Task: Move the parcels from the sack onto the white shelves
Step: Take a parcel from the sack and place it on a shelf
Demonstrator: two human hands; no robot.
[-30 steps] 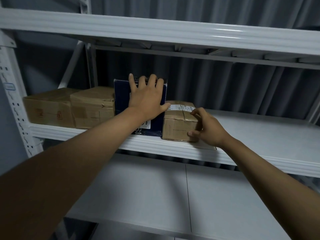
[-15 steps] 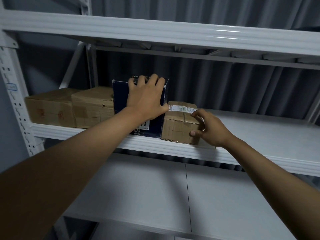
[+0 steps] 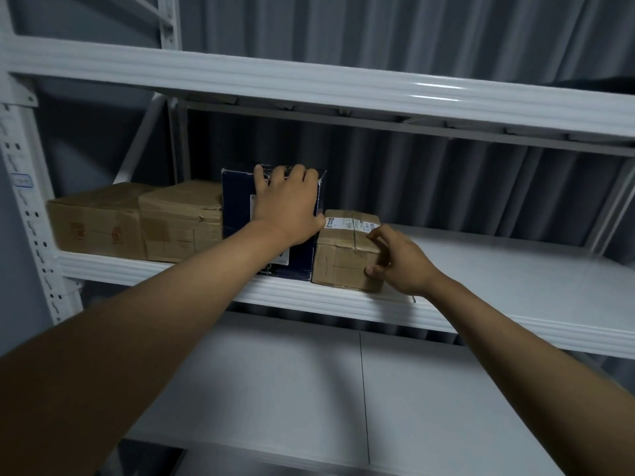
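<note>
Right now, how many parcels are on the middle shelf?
4, in one row. Two brown cardboard boxes at the left, a dark blue box under the left hand, and a small brown box gripped by the right hand. None seen behind.

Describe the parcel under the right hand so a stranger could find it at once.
On the middle white shelf stands a row of four parcels. It is the rightmost, the small brown box beside the tall dark blue box: shortest, with a white label on top.
</note>
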